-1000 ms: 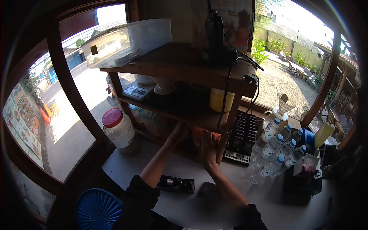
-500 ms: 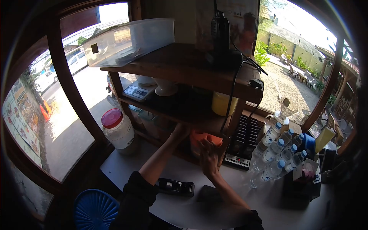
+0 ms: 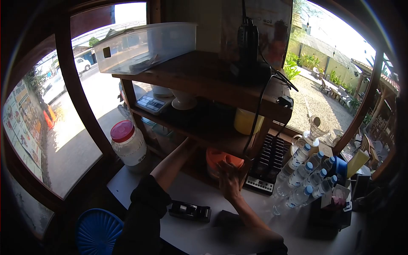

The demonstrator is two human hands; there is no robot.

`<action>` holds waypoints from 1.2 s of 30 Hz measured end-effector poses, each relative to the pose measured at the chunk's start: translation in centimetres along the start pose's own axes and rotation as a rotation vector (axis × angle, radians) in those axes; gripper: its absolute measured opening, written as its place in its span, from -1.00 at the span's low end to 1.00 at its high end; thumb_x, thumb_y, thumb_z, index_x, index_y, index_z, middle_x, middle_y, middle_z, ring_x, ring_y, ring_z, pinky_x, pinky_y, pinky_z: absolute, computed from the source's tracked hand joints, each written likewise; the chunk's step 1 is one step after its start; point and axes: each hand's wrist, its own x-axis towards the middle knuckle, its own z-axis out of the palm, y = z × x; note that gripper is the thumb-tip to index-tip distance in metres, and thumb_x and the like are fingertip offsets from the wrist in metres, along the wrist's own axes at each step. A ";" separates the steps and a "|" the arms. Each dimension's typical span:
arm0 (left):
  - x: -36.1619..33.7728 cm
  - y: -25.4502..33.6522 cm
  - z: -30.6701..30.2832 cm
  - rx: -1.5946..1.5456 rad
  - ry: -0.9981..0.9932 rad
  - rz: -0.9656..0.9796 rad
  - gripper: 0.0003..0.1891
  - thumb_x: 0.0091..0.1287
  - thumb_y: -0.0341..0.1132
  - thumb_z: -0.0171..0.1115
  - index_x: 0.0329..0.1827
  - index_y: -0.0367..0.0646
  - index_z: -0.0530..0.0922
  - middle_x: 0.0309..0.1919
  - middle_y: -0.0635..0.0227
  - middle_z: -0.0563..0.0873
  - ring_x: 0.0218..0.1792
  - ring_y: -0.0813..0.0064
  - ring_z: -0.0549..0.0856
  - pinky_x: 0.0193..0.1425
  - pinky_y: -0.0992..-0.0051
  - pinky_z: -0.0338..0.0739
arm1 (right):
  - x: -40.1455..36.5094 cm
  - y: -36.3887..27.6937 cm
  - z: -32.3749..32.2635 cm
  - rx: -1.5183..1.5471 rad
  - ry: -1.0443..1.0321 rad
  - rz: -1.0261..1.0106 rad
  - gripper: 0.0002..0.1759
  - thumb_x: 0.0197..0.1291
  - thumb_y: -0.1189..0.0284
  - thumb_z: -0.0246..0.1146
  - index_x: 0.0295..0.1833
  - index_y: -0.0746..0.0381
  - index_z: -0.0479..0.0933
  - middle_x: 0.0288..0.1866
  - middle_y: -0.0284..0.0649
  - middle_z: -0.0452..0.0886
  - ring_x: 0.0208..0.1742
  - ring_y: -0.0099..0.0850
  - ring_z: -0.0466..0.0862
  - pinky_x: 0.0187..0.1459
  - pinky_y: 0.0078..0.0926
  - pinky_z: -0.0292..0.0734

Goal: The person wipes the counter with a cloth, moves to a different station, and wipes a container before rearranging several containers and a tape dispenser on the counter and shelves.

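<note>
An orange-topped tub (image 3: 213, 158) stands in the lowest shelf bay. My right hand (image 3: 230, 180) is at its front right side, fingers bent and closed against it. My left hand (image 3: 192, 143) reaches under the middle shelf, left of the tub. The shelf board and shadow hide its fingers, so I cannot see what it touches. On the counter below my arms lies a black tape dispenser (image 3: 190, 211). A dark flat item (image 3: 228, 219) sits beside my right forearm.
The wooden shelf (image 3: 199, 127) holds a scale (image 3: 151, 103), a white dripper (image 3: 184, 100) and a yellow container (image 3: 244, 122). A red-lidded jar (image 3: 128, 146) stands left. Several water bottles (image 3: 299, 174) and a black device with buttons (image 3: 260, 184) are right. A blue stool (image 3: 98, 233) is lower left.
My left hand has shifted left and deeper under the shelf, away from the tub. My right hand stays at the tub. The camera view has moved slightly.
</note>
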 end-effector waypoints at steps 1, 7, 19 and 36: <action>0.0 -0.2 -0.2 -0.011 -0.009 -0.003 -0.58 0.48 -0.16 0.04 0.32 -0.15 0.42 0.21 0.06 0.54 0.24 0.20 0.53 0.30 0.21 0.43 | -0.1 0.2 0.0 -0.007 0.001 -0.005 -0.36 0.03 0.68 0.25 0.31 0.14 0.48 0.28 -0.07 0.46 0.28 -0.02 0.47 0.26 -0.09 0.40; -0.8 -0.2 -1.7 -0.061 -0.064 -0.016 -0.58 0.47 -0.16 0.05 0.31 -0.14 0.42 0.22 0.07 0.53 0.25 0.20 0.52 0.31 0.21 0.42 | 0.0 1.1 1.1 -0.020 0.032 -0.084 -0.39 0.04 0.63 0.31 0.29 0.10 0.51 0.23 -0.16 0.50 0.26 -0.09 0.47 0.23 -0.16 0.34; -4.0 0.9 -1.7 -0.056 -0.151 0.069 -0.57 0.46 -0.15 0.07 0.31 -0.13 0.43 0.23 0.08 0.53 0.26 0.20 0.51 0.33 0.20 0.40 | 0.5 0.7 2.6 -0.014 0.004 -0.062 -0.29 -0.03 0.61 0.32 0.33 0.03 0.46 0.26 -0.21 0.44 0.28 -0.13 0.42 0.19 -0.15 0.28; -3.9 -1.7 7.1 0.055 0.248 0.032 -0.62 0.43 -0.18 0.09 0.22 -0.17 0.48 0.22 0.12 0.53 0.27 0.23 0.48 0.40 0.21 0.32 | 1.8 -1.1 1.2 -0.267 0.075 0.112 -0.41 0.12 0.55 0.28 0.31 -0.02 0.47 0.22 -0.08 0.42 0.23 -0.05 0.46 0.12 -0.03 0.36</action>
